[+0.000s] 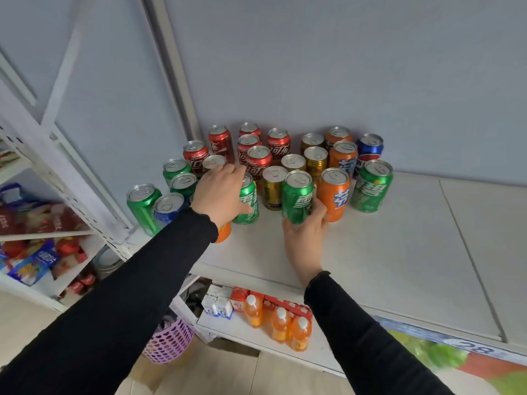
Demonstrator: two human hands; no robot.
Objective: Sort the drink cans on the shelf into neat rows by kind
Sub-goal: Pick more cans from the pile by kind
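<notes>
1. My right hand (306, 223) wraps the lower body of a green can (297, 196) from the front — fingers closed round it, thumb on the side facing the orange can (333, 193) just to its right. The can stands upright on the shelf (399, 252), in the front row of the cluster.

2. My left hand (221, 192) lies over a second green can (247, 201) at the left of the front row, palm across its top and near side, fingers curled toward the red cans (258, 161) behind. It appears to be gripping that can, though the palm hides the contact.

3. The cans are still mixed: green ones sit at far left (142, 203), centre and far right (372, 185); gold cans (273, 186) stand between the two I hold; blue cans (370, 148) are split between the back right and the front left.

4. To do this step well, I judge that each can should be lifted straight up clear of its neighbours before it travels — the orange can nearly touches my right-hand can, and a sideways drag would likely tip it.

5. Grip low and firm; smooth walls slip easily.

6. The bare shelf to the right and front offers room to start a green row. Set each can down upright, touching the last one, label forward.

7. An orange can (224, 235) half hidden under my left wrist is the one most at risk of a knock from my sleeve.
</notes>
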